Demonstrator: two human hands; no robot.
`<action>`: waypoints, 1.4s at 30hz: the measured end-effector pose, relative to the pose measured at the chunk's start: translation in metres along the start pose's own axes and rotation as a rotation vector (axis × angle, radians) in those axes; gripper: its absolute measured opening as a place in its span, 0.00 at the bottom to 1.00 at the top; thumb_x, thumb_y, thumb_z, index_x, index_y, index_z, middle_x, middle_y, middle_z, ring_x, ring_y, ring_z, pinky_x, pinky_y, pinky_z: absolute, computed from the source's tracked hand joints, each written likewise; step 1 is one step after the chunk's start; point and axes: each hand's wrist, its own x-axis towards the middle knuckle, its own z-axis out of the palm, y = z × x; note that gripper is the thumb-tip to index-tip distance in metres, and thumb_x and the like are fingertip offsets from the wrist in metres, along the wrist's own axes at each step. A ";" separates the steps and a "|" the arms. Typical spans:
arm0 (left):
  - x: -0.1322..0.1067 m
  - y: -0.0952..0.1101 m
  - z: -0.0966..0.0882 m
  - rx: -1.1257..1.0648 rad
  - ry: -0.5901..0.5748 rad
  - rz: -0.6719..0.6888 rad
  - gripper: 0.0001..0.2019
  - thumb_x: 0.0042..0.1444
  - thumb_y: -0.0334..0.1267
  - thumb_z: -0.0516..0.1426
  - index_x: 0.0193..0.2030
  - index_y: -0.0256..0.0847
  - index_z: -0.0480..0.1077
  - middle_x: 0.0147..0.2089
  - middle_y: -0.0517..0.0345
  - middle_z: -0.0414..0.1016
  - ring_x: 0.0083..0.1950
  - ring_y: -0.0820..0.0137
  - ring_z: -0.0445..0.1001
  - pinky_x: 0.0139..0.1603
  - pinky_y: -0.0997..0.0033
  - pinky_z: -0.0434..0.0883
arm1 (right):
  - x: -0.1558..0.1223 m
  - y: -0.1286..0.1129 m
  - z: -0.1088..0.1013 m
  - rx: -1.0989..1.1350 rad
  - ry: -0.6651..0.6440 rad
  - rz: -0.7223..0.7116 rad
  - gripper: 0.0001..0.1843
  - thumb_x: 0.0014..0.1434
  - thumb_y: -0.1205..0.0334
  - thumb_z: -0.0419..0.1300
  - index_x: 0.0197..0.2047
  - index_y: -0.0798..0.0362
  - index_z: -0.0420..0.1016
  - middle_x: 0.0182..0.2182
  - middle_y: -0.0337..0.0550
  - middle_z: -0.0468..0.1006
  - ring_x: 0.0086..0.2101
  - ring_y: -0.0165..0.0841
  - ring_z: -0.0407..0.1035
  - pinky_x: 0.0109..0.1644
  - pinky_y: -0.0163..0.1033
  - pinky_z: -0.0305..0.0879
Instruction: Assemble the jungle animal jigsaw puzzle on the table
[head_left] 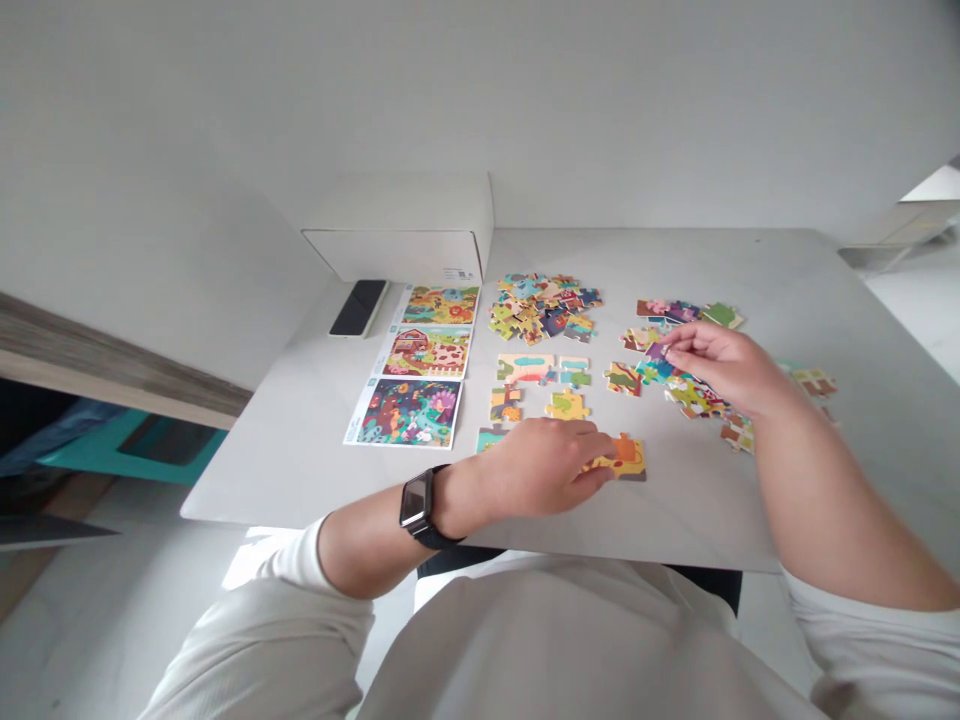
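My left hand (551,465), with a black watch on its wrist, is over a yellow and orange group of puzzle pieces (630,460) near the front of the table. Its thumb and fingers are apart, the fingertips at the group's left part and partly hiding it. My right hand (720,365) pinches a purple and blue puzzle piece (658,358) above the loose pieces on the right. Between the hands, a red-brown and green piece (623,379) lies on the table. Small joined groups, among them a pale strip (526,368) and a yellow piece (568,405), lie beyond my left hand.
A heap of puzzle pieces (544,305) lies at the back middle, with more loose pieces (694,398) under my right hand. Three picture cards (427,352) form a column at left, beside a phone (358,308). A white box (397,255) stands against the wall.
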 end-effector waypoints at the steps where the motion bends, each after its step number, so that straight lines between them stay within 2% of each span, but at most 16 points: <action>1: 0.002 -0.003 0.001 -0.011 0.023 -0.017 0.11 0.76 0.42 0.55 0.52 0.46 0.79 0.48 0.55 0.85 0.47 0.63 0.83 0.42 0.67 0.71 | -0.001 -0.006 0.004 0.012 0.004 -0.015 0.20 0.58 0.45 0.76 0.48 0.48 0.84 0.41 0.45 0.86 0.42 0.38 0.79 0.48 0.42 0.77; 4: 0.008 -0.020 0.005 -0.076 0.133 -0.100 0.10 0.74 0.40 0.56 0.43 0.43 0.78 0.44 0.55 0.84 0.43 0.66 0.81 0.41 0.68 0.70 | -0.003 -0.023 0.015 0.026 -0.010 -0.054 0.21 0.59 0.41 0.75 0.47 0.46 0.85 0.44 0.46 0.87 0.44 0.40 0.80 0.50 0.46 0.79; 7: 0.010 -0.037 0.007 -0.174 0.221 -0.155 0.10 0.73 0.39 0.56 0.41 0.43 0.77 0.39 0.58 0.83 0.38 0.69 0.78 0.39 0.70 0.68 | -0.004 -0.035 0.030 0.009 -0.020 -0.074 0.20 0.59 0.40 0.75 0.47 0.44 0.86 0.46 0.46 0.87 0.43 0.41 0.80 0.49 0.47 0.80; 12: 0.013 -0.050 0.009 -0.309 0.248 -0.244 0.10 0.72 0.42 0.57 0.42 0.43 0.78 0.39 0.59 0.83 0.36 0.70 0.77 0.38 0.70 0.70 | -0.005 -0.039 0.062 0.020 -0.101 -0.056 0.17 0.62 0.42 0.71 0.47 0.43 0.86 0.40 0.43 0.86 0.36 0.38 0.78 0.40 0.43 0.78; 15: 0.013 -0.054 0.009 -0.319 0.258 -0.273 0.11 0.72 0.44 0.56 0.44 0.43 0.78 0.41 0.59 0.84 0.34 0.71 0.76 0.38 0.69 0.70 | -0.003 -0.033 0.070 0.022 -0.162 -0.044 0.18 0.62 0.43 0.70 0.48 0.45 0.86 0.38 0.42 0.86 0.36 0.38 0.78 0.42 0.44 0.77; 18: 0.013 -0.058 0.010 -0.313 0.257 -0.260 0.12 0.72 0.45 0.55 0.46 0.43 0.78 0.41 0.58 0.83 0.34 0.71 0.75 0.38 0.69 0.70 | 0.002 -0.022 0.051 -0.052 -0.168 -0.053 0.17 0.64 0.44 0.68 0.49 0.45 0.86 0.39 0.42 0.86 0.37 0.38 0.79 0.45 0.45 0.77; 21: 0.014 -0.059 0.010 -0.277 0.218 -0.222 0.12 0.72 0.44 0.56 0.45 0.43 0.78 0.41 0.58 0.84 0.34 0.71 0.75 0.37 0.69 0.70 | 0.009 -0.004 0.009 -0.169 -0.048 -0.049 0.16 0.63 0.48 0.69 0.48 0.47 0.85 0.43 0.44 0.87 0.42 0.39 0.80 0.49 0.45 0.76; 23: 0.014 -0.059 0.011 -0.273 0.190 -0.218 0.12 0.72 0.45 0.55 0.46 0.43 0.79 0.42 0.58 0.84 0.32 0.71 0.75 0.36 0.69 0.69 | 0.011 0.010 -0.023 -0.259 0.031 0.015 0.14 0.62 0.49 0.69 0.46 0.48 0.84 0.40 0.43 0.87 0.39 0.39 0.79 0.47 0.44 0.75; 25: 0.015 -0.058 0.013 -0.262 0.178 -0.222 0.12 0.71 0.45 0.55 0.47 0.43 0.79 0.41 0.58 0.84 0.31 0.71 0.75 0.34 0.70 0.69 | 0.012 0.022 -0.048 -0.324 0.025 0.087 0.11 0.62 0.51 0.68 0.43 0.48 0.84 0.37 0.41 0.86 0.37 0.37 0.79 0.44 0.41 0.74; 27: 0.015 -0.059 0.014 -0.252 0.165 -0.226 0.13 0.72 0.46 0.55 0.48 0.44 0.79 0.41 0.58 0.84 0.32 0.71 0.76 0.35 0.70 0.70 | 0.011 0.031 -0.062 -0.406 -0.028 0.155 0.08 0.62 0.54 0.68 0.41 0.47 0.85 0.36 0.39 0.87 0.36 0.36 0.79 0.43 0.39 0.73; 30: 0.015 -0.061 0.016 -0.244 0.137 -0.215 0.14 0.74 0.47 0.55 0.50 0.44 0.80 0.44 0.57 0.85 0.34 0.70 0.77 0.37 0.70 0.71 | 0.011 0.037 -0.067 -0.529 -0.087 0.231 0.04 0.62 0.58 0.68 0.38 0.44 0.86 0.36 0.36 0.88 0.36 0.36 0.80 0.43 0.39 0.73; 36: 0.014 -0.062 0.018 -0.235 0.106 -0.211 0.15 0.74 0.48 0.54 0.51 0.45 0.79 0.46 0.57 0.85 0.36 0.70 0.78 0.38 0.70 0.73 | 0.012 0.046 -0.070 -0.606 -0.098 0.262 0.05 0.61 0.63 0.68 0.37 0.43 0.87 0.38 0.36 0.90 0.40 0.38 0.83 0.45 0.40 0.75; 39: 0.014 -0.061 0.019 -0.236 0.108 -0.216 0.16 0.74 0.49 0.53 0.52 0.45 0.79 0.47 0.56 0.85 0.36 0.69 0.78 0.38 0.70 0.73 | 0.015 0.048 -0.068 -0.638 0.051 0.240 0.07 0.63 0.62 0.67 0.43 0.45 0.88 0.41 0.40 0.90 0.42 0.40 0.83 0.47 0.41 0.76; 42: 0.014 -0.061 0.020 -0.240 0.111 -0.209 0.16 0.74 0.49 0.53 0.52 0.45 0.79 0.48 0.55 0.85 0.37 0.68 0.79 0.38 0.70 0.74 | 0.022 0.048 -0.055 -0.743 0.189 0.109 0.16 0.69 0.63 0.62 0.55 0.46 0.88 0.50 0.47 0.88 0.48 0.42 0.82 0.56 0.44 0.75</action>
